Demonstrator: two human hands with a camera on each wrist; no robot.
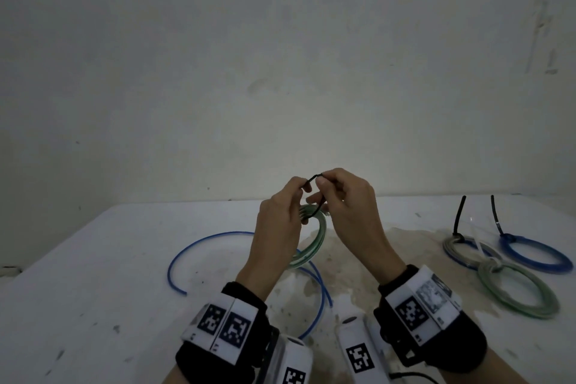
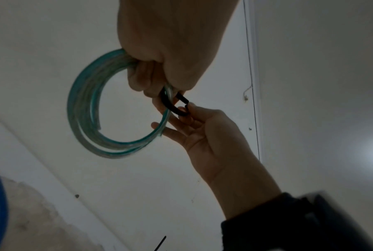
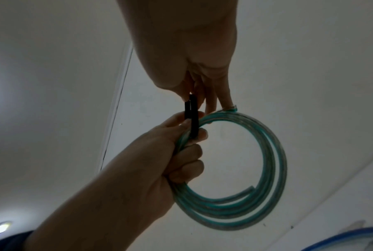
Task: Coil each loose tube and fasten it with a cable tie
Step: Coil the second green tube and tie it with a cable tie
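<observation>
Both hands are raised above the white table (image 1: 93,274), wrists low, fingers meeting at chest height in front of the wall. The left hand (image 1: 277,221) is curled round the green tube coil (image 1: 314,243), lower fingers wrapped over the bundled turns, while thumb and forefinger pinch 1 end of the black cable tie (image 1: 313,178). The right hand (image 1: 349,212) pinches the tie's other end between thumb and forefinger; its remaining fingers are held straighter, 1 touching a cut tube end in the right wrist view.

The coil is held in the air, approx. upright, its ring hanging down from the left fist. The tie is looped round the bundle just beside the left fingers, its 2 ends brought together above the coil. Whether the tip is already in the head cannot be told; the join is hidden by fingertips and blurred.

A loose blue tube (image 1: 199,243) lies curved on the table below the hands, partly hidden behind the wrists. At far right 3 tied coils lie close together: a grey-blue coil (image 1: 448,251), a blue coil (image 1: 536,265) and a green coil (image 1: 517,309), with 2 black tie tails standing up. Most of the held coil is hidden by the hands in the head view.
</observation>
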